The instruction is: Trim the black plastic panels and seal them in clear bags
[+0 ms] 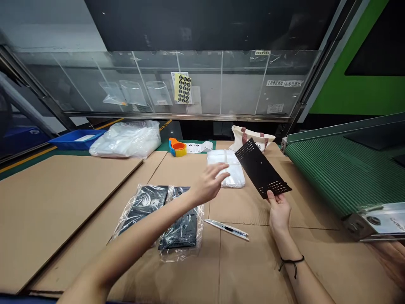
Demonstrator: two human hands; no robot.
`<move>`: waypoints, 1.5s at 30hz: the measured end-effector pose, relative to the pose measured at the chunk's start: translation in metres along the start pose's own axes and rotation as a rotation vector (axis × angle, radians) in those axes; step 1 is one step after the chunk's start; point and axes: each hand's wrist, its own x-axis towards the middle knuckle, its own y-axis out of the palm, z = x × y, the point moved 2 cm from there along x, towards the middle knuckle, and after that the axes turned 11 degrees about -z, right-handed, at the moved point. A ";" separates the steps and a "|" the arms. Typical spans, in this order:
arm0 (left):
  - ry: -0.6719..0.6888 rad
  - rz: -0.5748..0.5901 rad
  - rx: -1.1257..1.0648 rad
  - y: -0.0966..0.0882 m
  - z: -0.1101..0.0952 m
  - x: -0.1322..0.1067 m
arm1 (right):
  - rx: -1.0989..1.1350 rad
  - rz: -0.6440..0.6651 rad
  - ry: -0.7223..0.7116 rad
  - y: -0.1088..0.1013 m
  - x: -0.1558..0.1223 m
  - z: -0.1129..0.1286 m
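Observation:
My right hand (pixel 279 211) grips a black perforated panel (pixel 261 166) by its lower edge, thumb on the front face. The panel is tilted, with rows of slots at both ends. Over the near edge of a stack of clear plastic bags (pixel 232 171), my left hand (pixel 210 182) hovers with its fingers apart and nothing in them. Below it on the cardboard lies a utility knife (pixel 228 229). Two black parts in clear bags, a right one (pixel 182 230) and a left one (pixel 145 204), lie side by side, partly covered by my left forearm.
A green conveyor belt (pixel 329 169) runs along the right, with another person's hand (pixel 390 257) beneath its near end. At the back are a bulging plastic bag (pixel 126 139), blue tray (pixel 74 141), tape dispenser (pixel 178 148) and cloth pouch (pixel 237 137). A cardboard sheet (pixel 63 202) covers the left.

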 end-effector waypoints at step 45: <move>-0.317 0.687 0.156 0.063 0.039 0.020 | 0.005 0.157 0.027 0.007 -0.020 0.027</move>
